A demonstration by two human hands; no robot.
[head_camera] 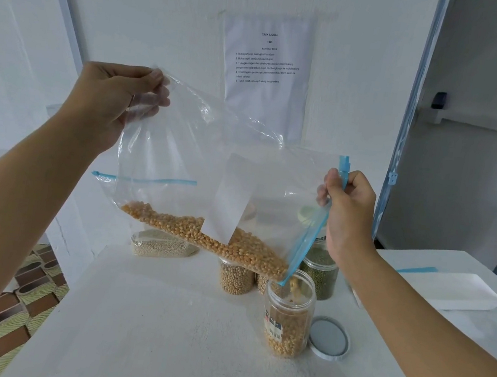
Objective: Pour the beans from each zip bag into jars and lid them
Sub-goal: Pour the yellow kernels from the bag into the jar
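Observation:
I hold a clear zip bag (213, 159) with a blue zipper tilted over an open plastic jar (288, 320). My left hand (117, 102) pinches the bag's raised bottom corner. My right hand (347, 206) grips the zipper end by the blue slider. Orange-yellow kernels (204, 236) lie along the bag's low edge and spill from its lower corner into the jar, which is partly filled. The jar's white lid (329, 337) lies upside down on the table just right of it.
Behind stand a jar of pale beans (235, 276), a jar of green beans (321, 274) and another jar partly hidden. A zip bag of pale grains (160, 245) lies at the back left. A white tray (452, 289) sits right. Table edge drops off left.

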